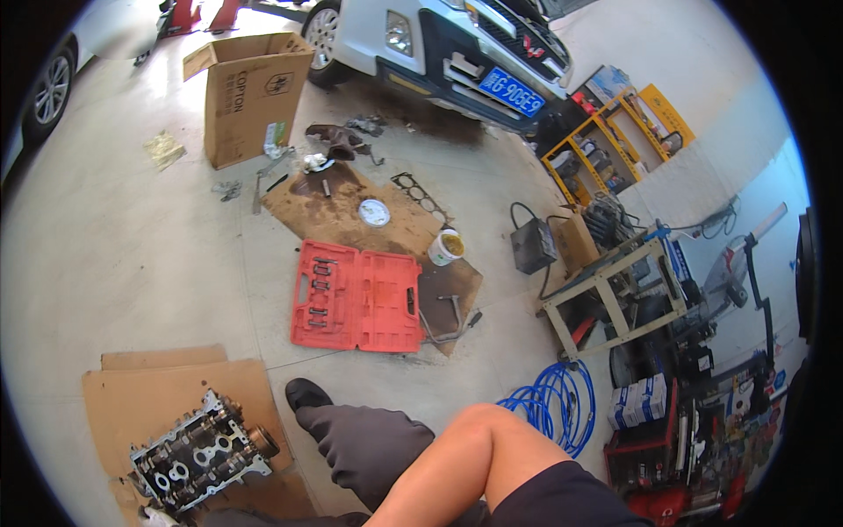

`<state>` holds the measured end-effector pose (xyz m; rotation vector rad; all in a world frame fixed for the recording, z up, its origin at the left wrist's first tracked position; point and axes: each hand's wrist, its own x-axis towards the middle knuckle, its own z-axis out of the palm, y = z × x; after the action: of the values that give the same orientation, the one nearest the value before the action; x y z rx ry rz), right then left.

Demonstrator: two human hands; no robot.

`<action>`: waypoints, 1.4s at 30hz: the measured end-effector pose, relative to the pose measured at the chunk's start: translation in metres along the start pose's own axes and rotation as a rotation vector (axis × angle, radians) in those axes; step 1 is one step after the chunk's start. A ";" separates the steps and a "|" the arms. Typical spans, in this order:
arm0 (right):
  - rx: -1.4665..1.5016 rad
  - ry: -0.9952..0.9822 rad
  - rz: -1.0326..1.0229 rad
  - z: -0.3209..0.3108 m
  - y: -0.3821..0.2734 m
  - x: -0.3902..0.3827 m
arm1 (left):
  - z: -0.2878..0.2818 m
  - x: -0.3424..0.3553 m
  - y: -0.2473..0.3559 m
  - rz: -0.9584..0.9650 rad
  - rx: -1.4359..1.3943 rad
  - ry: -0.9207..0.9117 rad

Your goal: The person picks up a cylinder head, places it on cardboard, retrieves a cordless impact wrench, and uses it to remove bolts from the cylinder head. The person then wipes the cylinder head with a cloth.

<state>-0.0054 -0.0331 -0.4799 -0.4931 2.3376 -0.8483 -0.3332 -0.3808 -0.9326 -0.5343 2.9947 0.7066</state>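
Cylinder head (pixel 189 457) lies slantwise on the flattened cardboard (pixel 118 395), lower left, valve gear facing up; I'd call it midway — the head is off any engine, so removal looks done; the valve gear looks fitted, so whatever it needs looks left; red tool case (pixel 386 299) lies open, dark tools seated in its left half, right half mostly bare moulding; gasket (pixel 421 197) lies loose by the far edge of the oily board (pixel 457 281); left hand (pixel 156 520) — I take it as left, pale as if gloved — is a sliver at the head's near end, cut by the frame; can't tell whether it grips; right hand is out of view, only the bent right arm (pixel 457 457) shows, so no call on its grip either; room: head's left end sits near the cardboard's left edge; black shoe (pixel 307 394) stands just beside the right edge, so rightward travel looks tight; open floor (pixel 167 263) runs beyond the sheet, left of the case; blue hose (pixel 544 400) and metal stand (pixel 615 303) bound the right.
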 end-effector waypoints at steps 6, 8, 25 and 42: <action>-0.022 0.236 0.047 -0.005 0.012 -0.012 | -0.034 -0.067 0.088 -0.078 0.010 0.004; -0.036 0.218 0.015 -0.016 0.010 -0.015 | -0.036 -0.073 0.096 -0.012 -0.026 0.070; 0.003 0.083 -0.019 -0.068 0.036 -0.018 | -0.045 -0.088 0.105 -0.092 -0.161 0.158; 0.183 -0.565 0.086 -0.082 0.104 0.048 | -0.055 -0.083 0.097 -0.122 -0.154 0.012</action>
<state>-0.1081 0.0549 -0.5186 -0.4762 1.7364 -0.7543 -0.2839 -0.2965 -0.8331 -0.7233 2.9034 0.9308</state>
